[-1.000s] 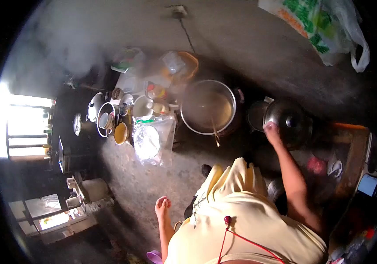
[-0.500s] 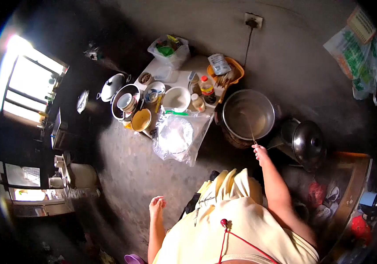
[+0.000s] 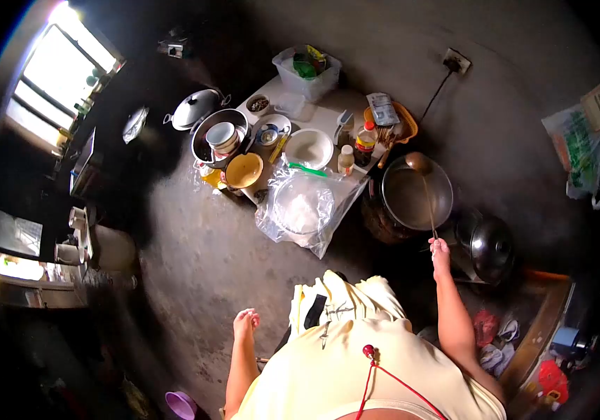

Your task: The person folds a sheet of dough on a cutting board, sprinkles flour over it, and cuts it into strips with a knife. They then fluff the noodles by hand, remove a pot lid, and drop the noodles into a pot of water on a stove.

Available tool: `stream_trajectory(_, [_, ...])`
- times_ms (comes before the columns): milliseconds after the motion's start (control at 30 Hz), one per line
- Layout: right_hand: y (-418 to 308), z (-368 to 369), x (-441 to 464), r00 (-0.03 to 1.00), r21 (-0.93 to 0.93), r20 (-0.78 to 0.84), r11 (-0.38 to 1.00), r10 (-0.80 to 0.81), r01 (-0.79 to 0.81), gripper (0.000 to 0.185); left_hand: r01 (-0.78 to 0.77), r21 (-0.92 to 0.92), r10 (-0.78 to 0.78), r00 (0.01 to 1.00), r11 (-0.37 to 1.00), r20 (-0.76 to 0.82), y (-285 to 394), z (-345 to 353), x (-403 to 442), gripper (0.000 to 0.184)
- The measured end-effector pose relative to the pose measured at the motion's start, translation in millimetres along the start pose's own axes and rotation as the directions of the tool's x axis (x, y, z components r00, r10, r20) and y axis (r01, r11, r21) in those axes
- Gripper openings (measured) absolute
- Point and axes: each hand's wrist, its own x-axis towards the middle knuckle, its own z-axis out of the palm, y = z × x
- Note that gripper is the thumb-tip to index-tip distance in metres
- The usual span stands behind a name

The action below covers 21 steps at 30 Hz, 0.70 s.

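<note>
My right hand (image 3: pixel 440 255) is closed around the handle end of a long ladle (image 3: pixel 419 164). The ladle's bowl is at the far side of a large metal pot (image 3: pixel 416 199) that holds cloudy liquid, and its handle crosses the pot to the near rim. A dark domed lid (image 3: pixel 491 246) lies to the right of my right hand. My left hand (image 3: pixel 246 322) hangs over the floor to the left of my body, its fingers loosely curled and touching no object that I can see.
A low table (image 3: pixel 333 120) left of the pot bears a white bowl (image 3: pixel 309 148), a yellow bowl (image 3: pixel 244 171), a sauce bottle (image 3: pixel 365 140) and a plastic bag (image 3: pixel 305 208). An orange basket (image 3: pixel 407 124) is behind the pot. A purple basin (image 3: pixel 181 404) is at the lower left.
My right hand has gone from the lid to the ladle handle, and the ladle's bowl now shows at the pot's far side. The steam has thinned and the view has turned.
</note>
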Motion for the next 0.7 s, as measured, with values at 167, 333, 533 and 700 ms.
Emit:
stream_trajectory(167, [-35,37,-25,0.933,0.082,0.361,0.996,0.004,-0.035,0.016,0.033,0.040,-0.031,0.998,0.999,-0.058,-16,15,6,0.013])
stream_trajectory(333, [-43,117,-24,0.821,0.190,0.567,0.957,0.075,-0.218,0.011,-0.008,-0.059,0.007,1.000,0.998,-0.016,-24,30,-15,0.012])
stream_trajectory(533, [-36,202,21,0.821,0.022,0.569,0.997,0.053,-0.080,0.015,-0.001,-0.043,-0.006,0.988,0.999,-0.157,-43,29,-45,0.014])
stream_trajectory(700, [-23,248,53,0.886,-0.039,0.464,0.999,0.014,0.005,0.015,-0.011,-0.116,-0.018,0.969,0.993,-0.246,-68,25,-80,0.014])
